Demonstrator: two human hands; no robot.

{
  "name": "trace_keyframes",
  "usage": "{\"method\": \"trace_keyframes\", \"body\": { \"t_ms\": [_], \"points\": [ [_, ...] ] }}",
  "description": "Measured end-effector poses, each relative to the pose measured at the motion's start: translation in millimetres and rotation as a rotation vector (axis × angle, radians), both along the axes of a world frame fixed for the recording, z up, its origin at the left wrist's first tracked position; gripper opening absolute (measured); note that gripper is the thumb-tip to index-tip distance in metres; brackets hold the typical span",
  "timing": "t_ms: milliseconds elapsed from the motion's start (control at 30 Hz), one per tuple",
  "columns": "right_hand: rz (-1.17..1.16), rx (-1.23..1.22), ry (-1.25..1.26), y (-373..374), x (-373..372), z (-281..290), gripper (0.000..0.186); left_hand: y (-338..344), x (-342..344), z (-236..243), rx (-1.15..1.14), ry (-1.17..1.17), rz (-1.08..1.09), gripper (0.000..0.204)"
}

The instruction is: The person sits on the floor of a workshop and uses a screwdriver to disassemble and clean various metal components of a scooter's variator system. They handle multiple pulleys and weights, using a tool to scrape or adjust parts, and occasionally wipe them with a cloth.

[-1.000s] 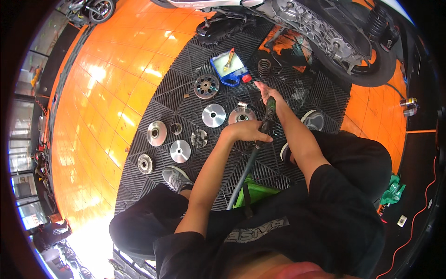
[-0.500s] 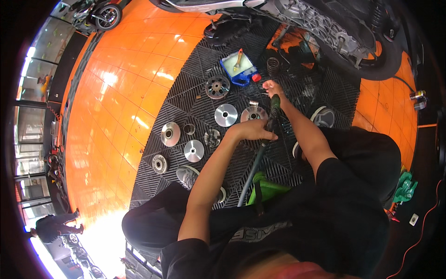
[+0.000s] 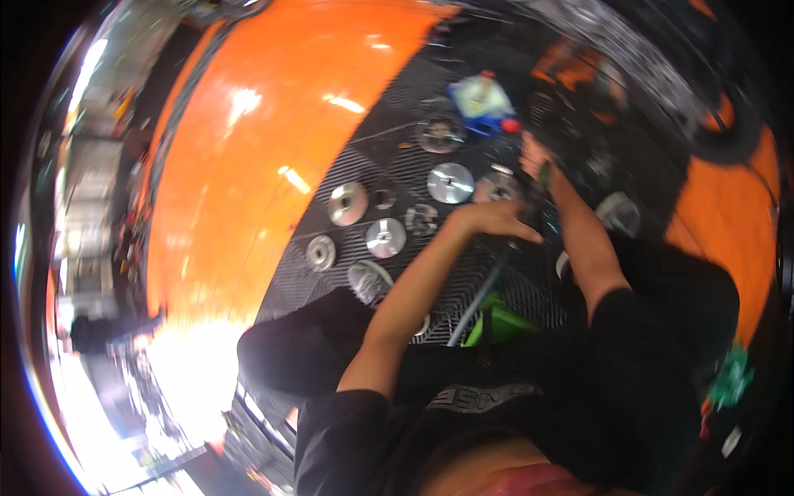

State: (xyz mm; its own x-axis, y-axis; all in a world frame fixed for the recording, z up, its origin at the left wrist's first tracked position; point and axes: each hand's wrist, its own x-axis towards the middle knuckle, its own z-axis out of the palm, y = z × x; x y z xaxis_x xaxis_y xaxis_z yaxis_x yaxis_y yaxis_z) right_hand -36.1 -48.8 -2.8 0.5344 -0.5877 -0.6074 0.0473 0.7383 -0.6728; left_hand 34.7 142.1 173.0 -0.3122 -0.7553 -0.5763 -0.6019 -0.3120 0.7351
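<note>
My left hand [image 3: 495, 218] is over a dark, hose-like length whose grey stretch [image 3: 484, 293] runs down toward my lap. Its fingers seem wrapped round the dark part, the thumb sticking out to the right. Farther off, my right hand [image 3: 536, 155] is held over the black mat [image 3: 331, 273], blurred, fingers loosely apart, with nothing visible in it. A round metal part [image 3: 495, 188] lies beside my left hand, a shiny disc [image 3: 451, 183] left of it. Just beyond my right hand is a blue-and-white cut-open container [image 3: 482, 99] with a red cap and a brush.
More round metal parts, including a disc [image 3: 386, 238] and a flanged piece [image 3: 347, 203], lie spread on the left of the mat. A motorcycle wheel [image 3: 728, 124] stands at the far right. Orange floor [image 3: 240, 165] borders the mat. Between my legs is something green [image 3: 500, 322].
The whole view has shifted and blurred, so the scene sits farther right in it. Both hands keep about the same places over the mat.
</note>
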Motion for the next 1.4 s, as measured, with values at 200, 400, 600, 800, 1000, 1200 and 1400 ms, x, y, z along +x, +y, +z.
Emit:
{"method": "trace_keyframes", "body": {
  "t_ms": [200,400,600,800,1000,1200,1400],
  "points": [
    [0.085,-0.202,-0.146,-68,-66,-94,0.023,-27,-21,-5,0.023,-0.002,-0.114,0.098],
    [-0.182,0.335,-0.35,-18,-31,-27,0.026,-10,-8,-32,0.065,0.103,-0.022,0.093],
    [0.288,0.573,-1.057,-106,-96,-124,0.023,-32,-32,-20,-0.036,0.112,-0.1,0.083],
    [0.123,-0.001,-0.487,-85,-87,-104,0.023,-22,-24,-7,-0.033,0.188,-0.042,0.072],
    [-0.248,0.309,-0.476,-18,-43,-30,0.022,-12,-14,-25,-0.005,0.117,0.002,0.076],
    [-0.073,0.361,-0.649,-44,-77,-34,0.032,-19,-22,-3,0.07,0.117,-0.061,0.08],
    [-0.048,0.641,-0.601,-49,-68,-32,0.026,-19,-21,-20,0.043,0.098,-0.034,0.085]
  ]
}}
